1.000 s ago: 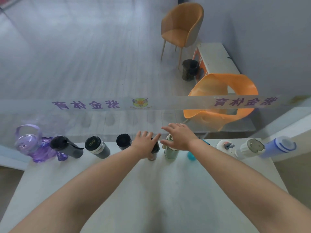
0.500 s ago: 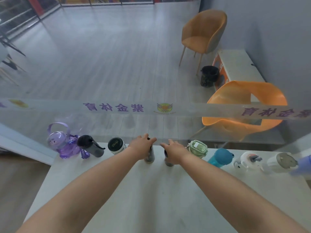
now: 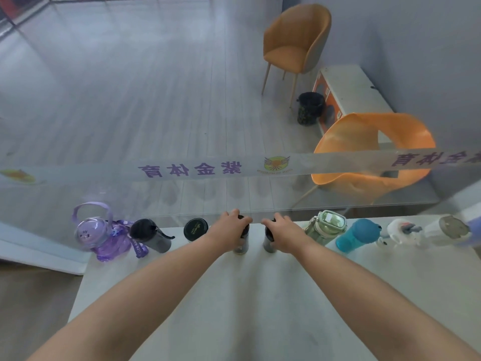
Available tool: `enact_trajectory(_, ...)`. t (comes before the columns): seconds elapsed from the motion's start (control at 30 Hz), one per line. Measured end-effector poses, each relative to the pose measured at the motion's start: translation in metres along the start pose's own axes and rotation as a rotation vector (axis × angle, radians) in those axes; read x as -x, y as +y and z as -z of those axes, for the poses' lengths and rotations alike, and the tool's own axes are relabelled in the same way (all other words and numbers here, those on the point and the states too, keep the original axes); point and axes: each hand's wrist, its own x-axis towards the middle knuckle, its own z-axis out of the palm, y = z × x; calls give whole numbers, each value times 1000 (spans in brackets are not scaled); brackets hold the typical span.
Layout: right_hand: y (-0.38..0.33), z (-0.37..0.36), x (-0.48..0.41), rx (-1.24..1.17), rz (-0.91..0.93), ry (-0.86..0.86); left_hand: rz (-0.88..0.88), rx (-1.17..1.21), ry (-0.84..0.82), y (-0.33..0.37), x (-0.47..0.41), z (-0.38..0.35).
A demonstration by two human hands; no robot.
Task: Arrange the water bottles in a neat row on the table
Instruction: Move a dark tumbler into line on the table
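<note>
Along the far edge of the white desk (image 3: 260, 308), against the glass partition (image 3: 78, 175), the water bottles stand in a line: a purple bottle (image 3: 101, 235) at the left end, then a black tumbler (image 3: 151, 237), a black-lidded cup (image 3: 195, 229), two slim dark bottles in the middle, a pale green bottle (image 3: 326, 225), a blue bottle (image 3: 356, 235), a white bottle (image 3: 403, 233) and a grey-lidded bottle (image 3: 442, 229). At the middle of that line the left hand (image 3: 229, 227) curls round the top of the left dark bottle (image 3: 240, 247), and the right hand (image 3: 283, 231) grips the top of the right dark bottle (image 3: 268, 244). Both bottles are upright on the desk, near each other but not touching.
</note>
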Motion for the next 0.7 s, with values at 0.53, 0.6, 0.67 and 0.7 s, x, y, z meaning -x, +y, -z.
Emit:
enact_trajectory(0.53,-26,48,-12,91,185,-155,-97,-24,283,-35,38,21)
enact_trajectory(0.6,-41,62,-16,87,224,-145,-40,2,253,-55,43,22)
enact_trajectory(0.67,-58,71,-19,94,248,-135,34,29,177,-74,47,18)
enact_trajectory(0.7,-67,72,-20,91,249,-141,58,28,128,-82,48,15)
